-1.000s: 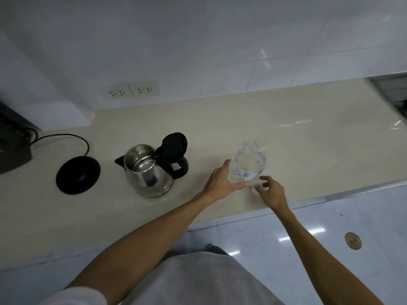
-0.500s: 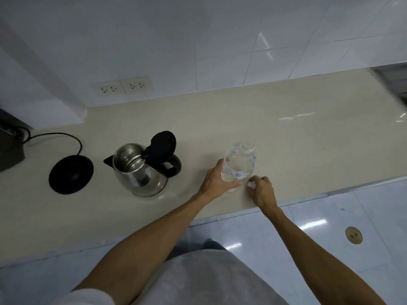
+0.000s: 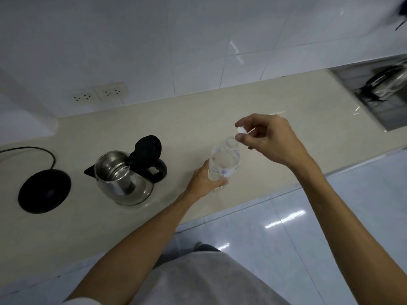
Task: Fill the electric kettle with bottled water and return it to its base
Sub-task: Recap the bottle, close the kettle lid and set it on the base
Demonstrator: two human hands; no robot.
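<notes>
A clear plastic water bottle (image 3: 224,160) stands on the beige counter (image 3: 198,119), its neck open. My left hand (image 3: 203,183) grips the bottle's lower part. My right hand (image 3: 267,137) hovers just above and to the right of the neck, pinching the small white cap (image 3: 241,130) between thumb and fingers. To the left stands the steel and glass kettle (image 3: 123,179), its black lid (image 3: 146,149) flipped up. The round black base (image 3: 44,191) lies further left, its cord running off the left edge.
Two wall sockets (image 3: 99,94) sit in the white tiled wall behind the kettle. A steel sink (image 3: 374,95) with a shiny object in it is at the far right. The counter's front edge runs diagonally below my hands; glossy floor tiles lie beyond.
My right hand rose from beside the bottle's bottom to above its neck, holding the white cap. The view also shifted nearer to the counter.
</notes>
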